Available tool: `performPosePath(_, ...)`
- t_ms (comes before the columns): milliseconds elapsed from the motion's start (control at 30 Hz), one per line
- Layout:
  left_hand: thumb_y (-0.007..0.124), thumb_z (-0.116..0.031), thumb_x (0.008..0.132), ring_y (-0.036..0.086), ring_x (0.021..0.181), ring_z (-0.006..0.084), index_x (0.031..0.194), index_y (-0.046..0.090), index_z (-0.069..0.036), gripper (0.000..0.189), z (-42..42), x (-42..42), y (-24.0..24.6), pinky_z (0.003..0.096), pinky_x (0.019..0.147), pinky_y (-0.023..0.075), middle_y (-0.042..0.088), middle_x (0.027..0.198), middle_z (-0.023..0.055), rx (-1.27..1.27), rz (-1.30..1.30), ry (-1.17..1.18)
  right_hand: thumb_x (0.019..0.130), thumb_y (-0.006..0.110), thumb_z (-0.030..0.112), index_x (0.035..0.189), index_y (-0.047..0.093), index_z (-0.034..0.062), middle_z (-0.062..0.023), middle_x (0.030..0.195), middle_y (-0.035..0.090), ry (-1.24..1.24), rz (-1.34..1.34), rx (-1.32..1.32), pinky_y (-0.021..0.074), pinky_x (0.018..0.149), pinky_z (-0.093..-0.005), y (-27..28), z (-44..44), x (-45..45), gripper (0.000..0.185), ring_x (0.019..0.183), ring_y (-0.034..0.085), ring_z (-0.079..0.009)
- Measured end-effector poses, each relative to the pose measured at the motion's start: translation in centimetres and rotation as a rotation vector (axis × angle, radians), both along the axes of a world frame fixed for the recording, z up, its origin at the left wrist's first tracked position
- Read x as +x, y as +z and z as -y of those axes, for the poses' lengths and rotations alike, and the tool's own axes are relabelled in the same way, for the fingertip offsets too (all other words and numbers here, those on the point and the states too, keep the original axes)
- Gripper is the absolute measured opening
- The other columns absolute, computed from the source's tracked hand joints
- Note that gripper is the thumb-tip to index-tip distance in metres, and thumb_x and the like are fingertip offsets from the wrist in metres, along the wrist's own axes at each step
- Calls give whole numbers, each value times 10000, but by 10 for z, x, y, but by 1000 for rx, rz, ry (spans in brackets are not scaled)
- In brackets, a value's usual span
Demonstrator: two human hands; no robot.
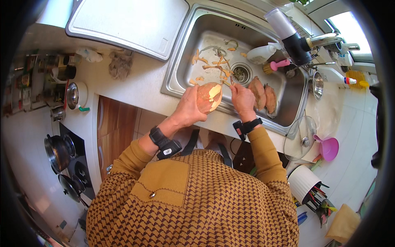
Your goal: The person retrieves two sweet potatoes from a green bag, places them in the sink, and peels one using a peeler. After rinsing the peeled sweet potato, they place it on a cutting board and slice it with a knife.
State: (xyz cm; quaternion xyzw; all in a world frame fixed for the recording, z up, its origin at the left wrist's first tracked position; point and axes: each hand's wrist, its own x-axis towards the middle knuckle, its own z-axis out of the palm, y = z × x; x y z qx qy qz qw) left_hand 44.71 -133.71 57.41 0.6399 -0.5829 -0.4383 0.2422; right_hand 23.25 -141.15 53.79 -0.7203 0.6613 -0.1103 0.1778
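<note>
My left hand (188, 108) is wrapped around a large sweet potato (204, 98) at the front edge of the sink. Pale flesh shows in patches on its right side, and reddish skin covers the rest. Just right of it, my right hand (243, 98) grips a small peeler-like tool (226, 83), mostly hidden by the fingers. The tool's tip is close to the sweet potato; whether they touch I cannot tell. Strips of peel (216, 66) lie on the floor of the steel sink (202, 37). Two unpeeled sweet potatoes (257, 92) rest in the sink beyond my right hand.
A drain strainer (241, 74), a white bottle (261, 55) and a pink-handled brush (275, 66) are in the sink, below the faucet (324, 40). A white cutting board (129, 26) lies left of it. At right are a glass lid (300, 138) and a pink ladle (328, 148).
</note>
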Motion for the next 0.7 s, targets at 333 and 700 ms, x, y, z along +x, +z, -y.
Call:
performPosePath(333, 795, -134, 600, 526, 1234, 412, 1371, 437, 35, 867, 4, -2, 3, 442, 1081, 435, 533, 1277, 250, 17, 19, -42, 997, 611, 353, 828, 603, 93, -191, 712, 658, 144, 232, -72, 499, 576, -526, -4, -20, 17, 310, 679, 645, -445)
performPosePath(700, 776, -93, 600, 503, 1205, 424, 1387, 409, 32, 877, -7, -4, -1, 457, 1076, 414, 523, 1240, 247, -105, 47, -81, 1002, 605, 376, 874, 666, 102, -199, 757, 685, 116, 282, -17, 508, 623, -556, -11, -28, 8, 309, 723, 660, -456)
